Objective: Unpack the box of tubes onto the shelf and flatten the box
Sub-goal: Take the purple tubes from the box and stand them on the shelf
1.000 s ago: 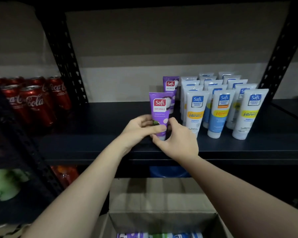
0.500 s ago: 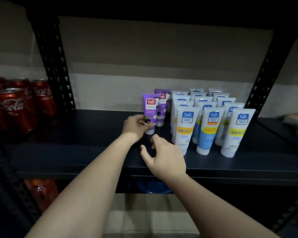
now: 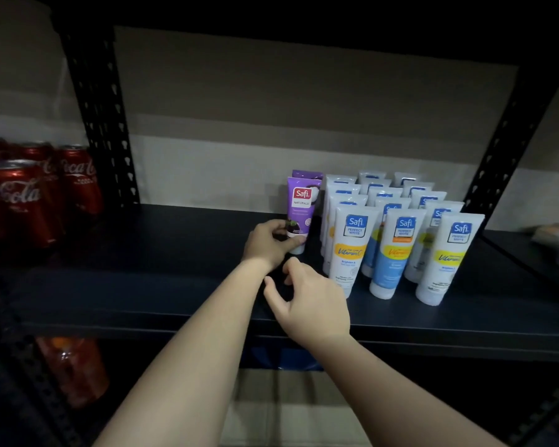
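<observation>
Two purple tubes stand upright on the dark shelf (image 3: 175, 285), one directly behind the other, and the front purple tube (image 3: 301, 208) serves as the landmark. The left hand (image 3: 269, 241) grips this tube low down near its white cap, fingers and thumb curled round its base. The rear purple tube (image 3: 307, 174) shows only its top edge above the front one. Just right of the purple tube stands a block of white tubes (image 3: 397, 227), upright on their caps in three rows running back toward the wall, with yellow and blue labels on the front ones. The right hand (image 3: 307, 301) hovers nearer the shelf's front edge than the purple tube, apart from it, with fingers loosely bent and thumb spread, holding nothing. Well to the left of the purple tube, past a black perforated upright post (image 3: 100, 124), red cola cans (image 3: 29, 195) are grouped together. Below the shelf, beneath the purple tube and between the forearms, a pale patch of the cardboard box (image 3: 291, 404) is visible, too dim to tell its contents.
</observation>
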